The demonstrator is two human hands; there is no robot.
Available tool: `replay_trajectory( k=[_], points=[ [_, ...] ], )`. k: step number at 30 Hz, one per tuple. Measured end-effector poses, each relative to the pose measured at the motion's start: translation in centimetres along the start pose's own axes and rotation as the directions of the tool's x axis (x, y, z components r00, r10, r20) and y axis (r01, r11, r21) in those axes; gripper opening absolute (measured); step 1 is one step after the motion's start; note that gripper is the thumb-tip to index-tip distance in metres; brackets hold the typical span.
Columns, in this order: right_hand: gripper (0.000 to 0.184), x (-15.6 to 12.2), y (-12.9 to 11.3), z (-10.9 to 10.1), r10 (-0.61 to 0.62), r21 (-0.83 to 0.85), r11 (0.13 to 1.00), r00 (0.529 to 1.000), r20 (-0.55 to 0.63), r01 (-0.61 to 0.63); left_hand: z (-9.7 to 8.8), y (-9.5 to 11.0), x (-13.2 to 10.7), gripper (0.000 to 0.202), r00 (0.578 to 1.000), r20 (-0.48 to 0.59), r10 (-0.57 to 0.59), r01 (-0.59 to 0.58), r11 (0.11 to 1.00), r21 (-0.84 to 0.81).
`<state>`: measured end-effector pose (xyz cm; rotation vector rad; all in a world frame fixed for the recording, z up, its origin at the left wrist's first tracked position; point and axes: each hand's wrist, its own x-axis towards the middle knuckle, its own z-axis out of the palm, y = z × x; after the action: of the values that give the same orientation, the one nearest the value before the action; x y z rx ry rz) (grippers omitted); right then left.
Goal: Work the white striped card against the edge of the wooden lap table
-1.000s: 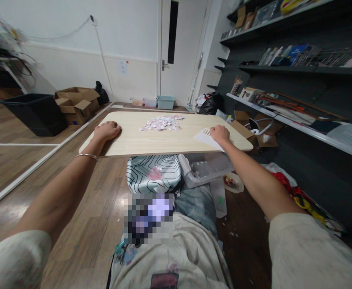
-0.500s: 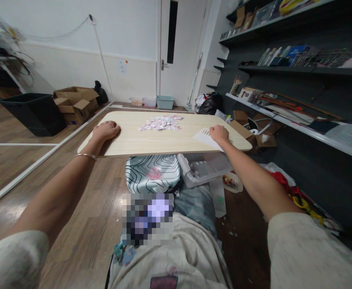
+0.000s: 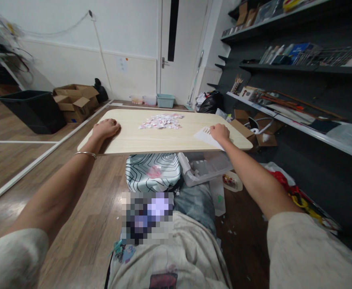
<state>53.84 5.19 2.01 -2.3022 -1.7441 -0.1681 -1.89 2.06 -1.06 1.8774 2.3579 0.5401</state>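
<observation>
A pale wood-grain tabletop [image 3: 127, 140] with rounded corners spans the space in front of me. My left hand [image 3: 106, 128] rests on its left part, fingers curled closed; their inner side is hidden. Toward the right end, my right hand [image 3: 220, 132] is closed in a fist at the edge of a flat white slotted sheet [image 3: 206, 138], whose slots show beside the knuckles. The grip itself is partly hidden. Between the hands, toward the far edge, lies a loose pile of small white and pinkish paper pieces [image 3: 162, 121]. Neither hand touches the pile.
Under the near edge are a black-lined patterned stool or bag [image 3: 152, 172] and a clear plastic bin [image 3: 204, 170]. A small dish [image 3: 232, 181] sits on the floor. At left stand a black bin [image 3: 31, 114] and cardboard boxes [image 3: 76, 102]; dark shelves [image 3: 299, 70] line the right.
The view has tilted down very slightly. Both hands, the white slotted sheet and the paper pile keep their places on the tabletop.
</observation>
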Motion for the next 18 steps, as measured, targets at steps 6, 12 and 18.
replay_trajectory(
  k=[6,12,18],
  points=[
    [0.060,0.06,0.00,-0.02,0.006,0.004,1.000,1.000,0.016,-0.006,0.04,-0.04,-0.02,0.064,1.000,-0.006,0.000,0.000,1.000,-0.004],
    [0.059,0.04,0.04,-0.01,0.001,-0.002,1.000,1.000,0.003,-0.001,-0.25,0.29,-0.40,0.068,1.000,-0.017,-0.003,0.002,1.000,-0.026],
    [0.060,0.01,0.02,-0.02,0.001,-0.011,1.000,1.000,-0.001,-0.001,-0.05,0.05,-0.10,0.068,1.000,-0.016,-0.001,0.000,1.000,-0.021]
  ],
)
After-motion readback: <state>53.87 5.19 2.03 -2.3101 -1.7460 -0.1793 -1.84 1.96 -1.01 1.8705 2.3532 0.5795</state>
